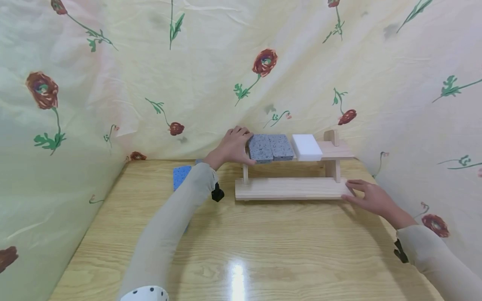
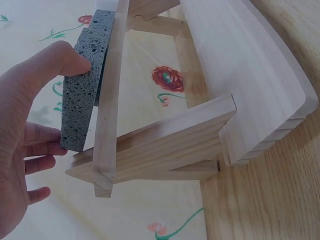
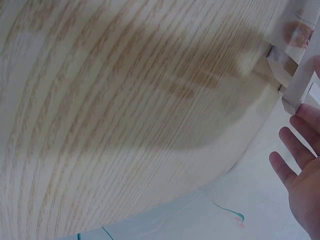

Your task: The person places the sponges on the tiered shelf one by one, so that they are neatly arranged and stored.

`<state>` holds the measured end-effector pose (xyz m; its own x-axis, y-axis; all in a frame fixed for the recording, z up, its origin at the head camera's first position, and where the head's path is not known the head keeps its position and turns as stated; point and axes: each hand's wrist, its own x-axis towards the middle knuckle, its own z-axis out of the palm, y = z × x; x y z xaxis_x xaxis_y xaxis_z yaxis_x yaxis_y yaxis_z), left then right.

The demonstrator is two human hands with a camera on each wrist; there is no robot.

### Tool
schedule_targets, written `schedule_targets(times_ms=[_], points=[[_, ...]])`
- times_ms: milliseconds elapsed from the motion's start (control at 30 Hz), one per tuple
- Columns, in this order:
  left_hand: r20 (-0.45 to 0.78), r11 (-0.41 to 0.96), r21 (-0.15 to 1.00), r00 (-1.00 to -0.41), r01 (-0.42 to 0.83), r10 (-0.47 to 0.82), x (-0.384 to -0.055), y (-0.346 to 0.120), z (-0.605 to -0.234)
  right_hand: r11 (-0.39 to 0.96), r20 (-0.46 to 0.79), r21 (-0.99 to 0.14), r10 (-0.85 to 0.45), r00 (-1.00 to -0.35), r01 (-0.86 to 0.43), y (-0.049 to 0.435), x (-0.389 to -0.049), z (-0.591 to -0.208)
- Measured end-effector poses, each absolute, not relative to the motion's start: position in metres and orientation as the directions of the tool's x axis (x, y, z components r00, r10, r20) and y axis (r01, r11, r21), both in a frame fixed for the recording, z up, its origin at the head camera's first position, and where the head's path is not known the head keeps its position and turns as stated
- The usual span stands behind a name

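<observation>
Sitting at the left end of the upper board (image 1: 335, 149), the leftmost grey block (image 1: 260, 147) lies just to the right of the left hand (image 1: 234, 146), within its grip. That hand is the nearer one; its grip is clamped on the block, thumb at the near end, fingertips at the far end. The block's long axis appears to run front to back, across the board's length; whether its underside sits fully flat, I cannot tell. The left palm faces right, its forearm reaching in from the lower left.

Beside the block stands a second grey block (image 1: 280, 146), seemingly touching, then a white block (image 1: 306, 147) slightly apart. Below, the right hand (image 1: 370, 198) holds the right end of the lower board (image 1: 290, 188), thumb in front and fingers behind. A blue block (image 1: 181, 175) lies farther left on the surface (image 1: 263, 242), partly hidden by the left sleeve (image 1: 169, 225).
</observation>
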<state>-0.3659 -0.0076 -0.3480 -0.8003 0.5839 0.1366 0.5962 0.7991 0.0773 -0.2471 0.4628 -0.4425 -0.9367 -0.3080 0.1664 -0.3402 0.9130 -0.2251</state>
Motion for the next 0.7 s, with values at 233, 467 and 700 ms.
schedule_targets(times_ms=[233, 467, 700], points=[[0.146, 0.806, 0.084, -0.808, 0.586, 0.571, -0.3674, -0.0032, -0.3507, 0.908, 0.175, -0.221, -0.321, -0.931, -0.355, 0.4621, -0.246, -0.4423], [0.144, 0.81, 0.083, -0.811, 0.581, 0.567, -0.3664, -0.0022, -0.3493, 0.904, 0.202, -0.213, -0.331, -0.922, -0.371, 0.4622, -0.2454, -0.4434], [0.14, 0.813, 0.081, -0.815, 0.576, 0.563, -0.3666, -0.0031, -0.3499, 0.903, 0.21, -0.209, -0.333, -0.919, -0.374, 0.4629, -0.2463, -0.4448]])
